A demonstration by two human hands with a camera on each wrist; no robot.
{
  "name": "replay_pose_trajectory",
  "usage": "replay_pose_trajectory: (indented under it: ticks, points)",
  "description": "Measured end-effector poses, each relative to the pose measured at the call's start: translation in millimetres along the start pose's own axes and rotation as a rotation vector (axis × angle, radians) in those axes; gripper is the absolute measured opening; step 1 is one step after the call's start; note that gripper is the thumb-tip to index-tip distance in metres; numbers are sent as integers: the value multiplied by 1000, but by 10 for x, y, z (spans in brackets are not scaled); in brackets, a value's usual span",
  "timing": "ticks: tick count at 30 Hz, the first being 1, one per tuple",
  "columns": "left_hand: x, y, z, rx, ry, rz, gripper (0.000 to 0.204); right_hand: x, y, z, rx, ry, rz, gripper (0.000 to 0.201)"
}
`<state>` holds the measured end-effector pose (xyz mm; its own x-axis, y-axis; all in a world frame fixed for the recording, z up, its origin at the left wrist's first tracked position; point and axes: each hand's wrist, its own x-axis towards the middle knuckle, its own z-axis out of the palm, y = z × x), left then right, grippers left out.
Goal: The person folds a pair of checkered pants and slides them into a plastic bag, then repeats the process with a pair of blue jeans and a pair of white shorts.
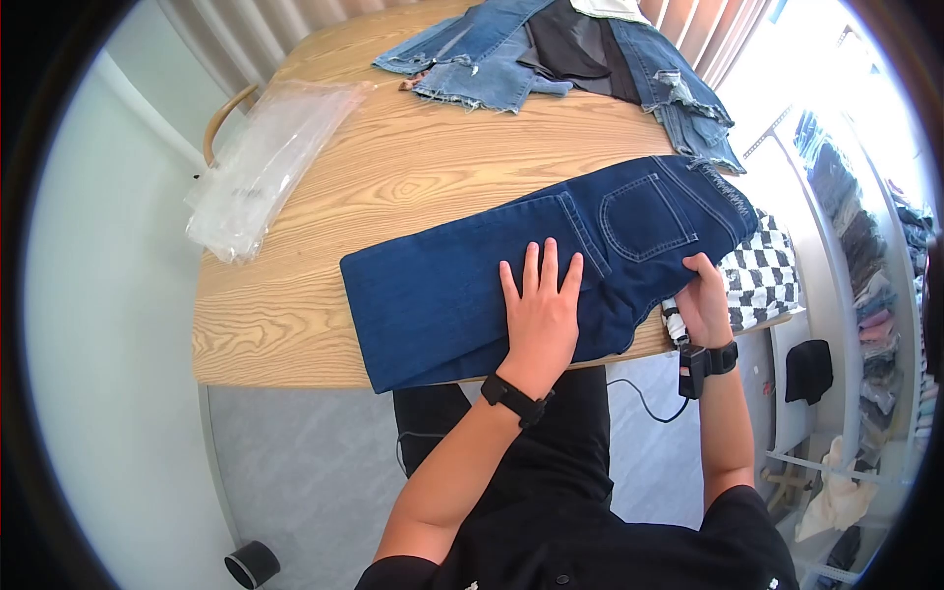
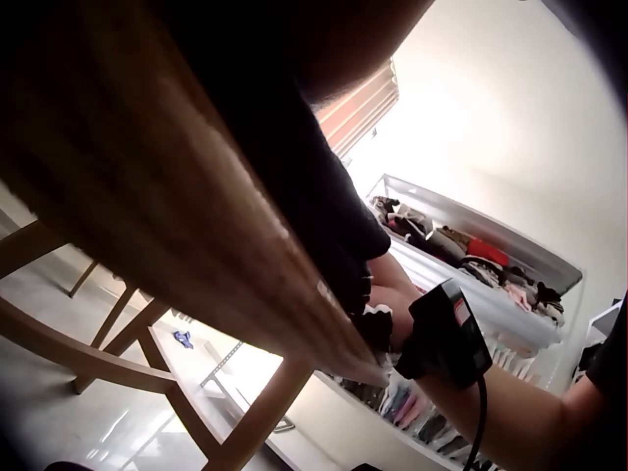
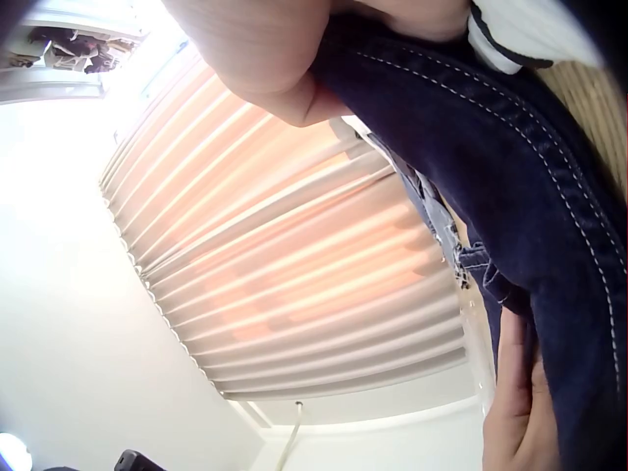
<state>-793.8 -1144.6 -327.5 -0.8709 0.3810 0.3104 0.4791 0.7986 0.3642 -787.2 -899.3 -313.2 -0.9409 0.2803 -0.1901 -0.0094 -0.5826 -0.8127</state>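
Note:
A pair of dark blue jeans (image 1: 442,285), folded lengthwise, lies across the front of the wooden table, its back pocket facing up and its waistband toward the right. My left hand (image 1: 541,320) rests flat on the folded legs, fingers spread. At the near right side, my right hand (image 1: 703,305) grips the edge of the jeans, thumb on top and the other fingers largely hidden beneath. The right wrist view shows this hand (image 3: 265,59) close up against the white-stitched seam of the denim (image 3: 491,167). In the left wrist view the table edge hides most of the jeans.
Several faded jeans (image 1: 492,69) and a dark garment (image 1: 570,44) are heaped at the back. Clear plastic bags (image 1: 280,157) lie at the left. A black-and-white checkered item (image 1: 762,275) sits beside the waistband. Shelves of clothing (image 1: 870,305) stand right; a wooden chair (image 1: 221,118) is behind the table.

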Motion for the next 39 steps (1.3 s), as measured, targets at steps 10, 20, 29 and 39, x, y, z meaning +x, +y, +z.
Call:
replay_pose_trajectory:
  ticks: [10, 20, 29, 39]
  points:
    - [-22, 55, -25, 36, -101, 21, 46, -84, 6, 79, 6, 27, -19, 24]
    - [-437, 33, -433, -207, -65, 96, 44, -293, -28, 494, -323, 71, -360, 31]
    - [-1310, -1198, -1027, -952, 777, -749, 25, -1116, 823, 1965, -1623, -856, -771, 71]
    - [-1193, -1476, -1334, -970, 343, -764, 48, -1101, 1079, 1820, -1582, -930, -680, 61]
